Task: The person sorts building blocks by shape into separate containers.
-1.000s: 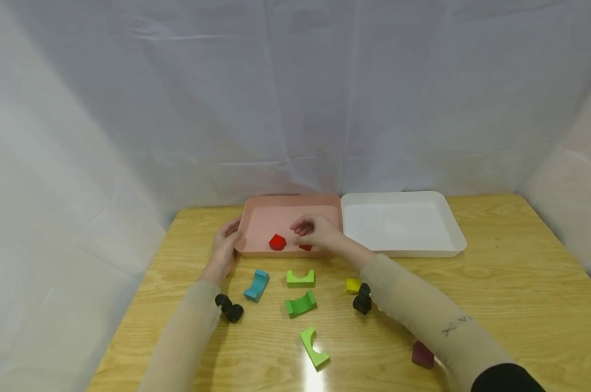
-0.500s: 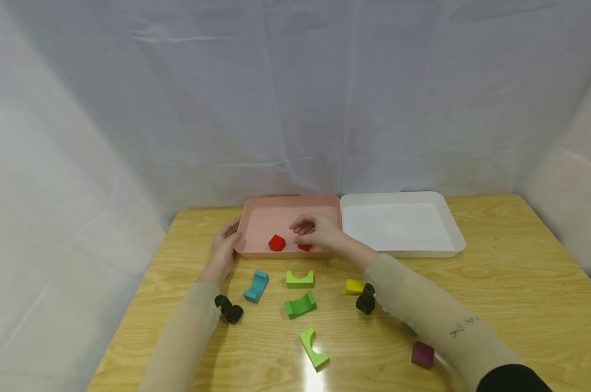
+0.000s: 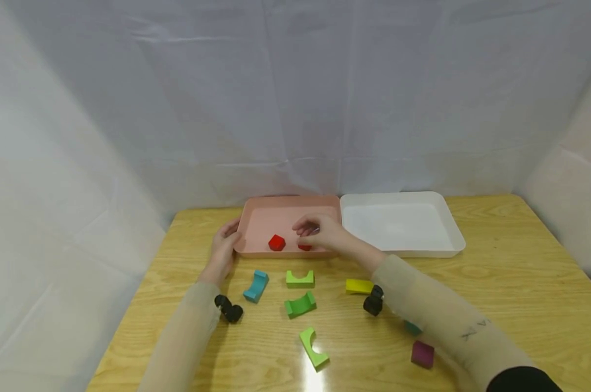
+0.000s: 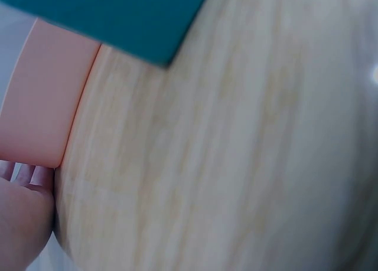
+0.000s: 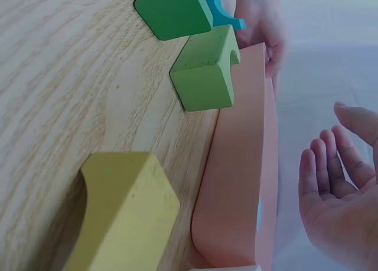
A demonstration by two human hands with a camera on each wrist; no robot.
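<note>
right hand [image 3: 325, 233] back from pink tray [image 3: 256, 218]

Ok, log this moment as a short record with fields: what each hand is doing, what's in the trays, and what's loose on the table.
left hand: left hand holds the left edge of the pink tray
right hand: right hand over the pink tray, fingers relaxed, holding nothing
pink tray contents: two red blocks
white tray: white tray beside the pink one, nothing visible in it
loose on table: blue block, three green blocks, yellow block, purple block
</note>
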